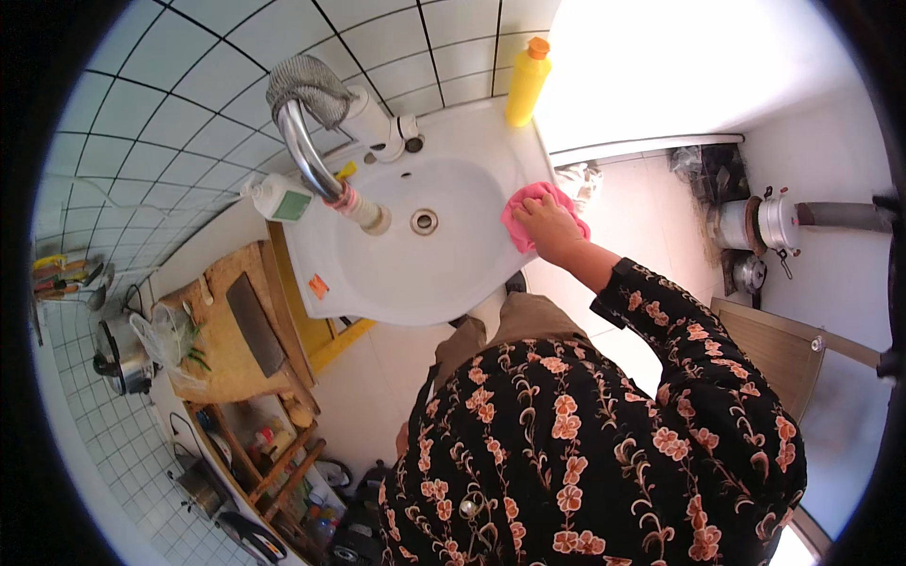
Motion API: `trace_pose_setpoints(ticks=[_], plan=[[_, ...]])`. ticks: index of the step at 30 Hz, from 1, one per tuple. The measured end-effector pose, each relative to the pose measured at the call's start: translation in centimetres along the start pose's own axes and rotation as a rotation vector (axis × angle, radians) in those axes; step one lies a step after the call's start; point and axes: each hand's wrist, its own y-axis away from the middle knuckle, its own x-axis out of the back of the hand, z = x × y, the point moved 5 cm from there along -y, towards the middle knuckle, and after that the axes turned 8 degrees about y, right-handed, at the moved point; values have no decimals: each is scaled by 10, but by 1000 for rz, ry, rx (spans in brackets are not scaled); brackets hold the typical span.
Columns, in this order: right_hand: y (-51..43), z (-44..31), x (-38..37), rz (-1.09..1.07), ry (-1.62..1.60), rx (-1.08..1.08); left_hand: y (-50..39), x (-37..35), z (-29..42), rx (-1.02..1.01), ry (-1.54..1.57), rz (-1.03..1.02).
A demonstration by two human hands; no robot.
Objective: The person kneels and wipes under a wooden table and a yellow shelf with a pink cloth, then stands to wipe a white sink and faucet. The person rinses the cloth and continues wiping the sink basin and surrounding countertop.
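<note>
My right hand (555,228) presses on a bunched pink cloth (524,239), its fingers curled into the fabric. The cloth lies on the right rim of a white ceramic washbasin (396,279) and hangs slightly over the edge. A metal drain (424,221) sits in the middle of the bowl. Over the bowl's left part bends a chrome faucet spout (303,148) with a ribbed end piece, and a grey mesh cloth (311,85) is draped on top of the faucet. Only a sliver of my left hand (402,440) shows beside my body; its fingers are hidden.
A yellow bottle (527,85) with an orange cap stands at the basin's back right corner. A white pump bottle (279,197) is left of the faucet. Further left, a cleaver (256,325) lies on a wooden cutting board (219,339). Pots (777,221) stand at far right.
</note>
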Motion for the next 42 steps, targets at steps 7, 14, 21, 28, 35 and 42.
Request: trace_pose_setpoints(ticks=[7, 14, 21, 28, 35, 42], plan=[[6, -1, 9, 1, -94, 173, 3, -1, 37, 160, 457, 119], [-20, 16, 22, 99, -94, -4, 35, -9, 47, 264, 576, 292], [20, -101, 16, -222, -135, 381, 74, -65, -8, 363, 533, 315], [-39, -254, 15, -20, -364, 724, 97, -86, -41, 217, 521, 333], [-133, -321, 31, 24, -317, 430, 113, -70, -41, 255, 728, 471], [-93, -300, 39, -137, -293, 519, 147, -112, -106, 364, 698, 561]])
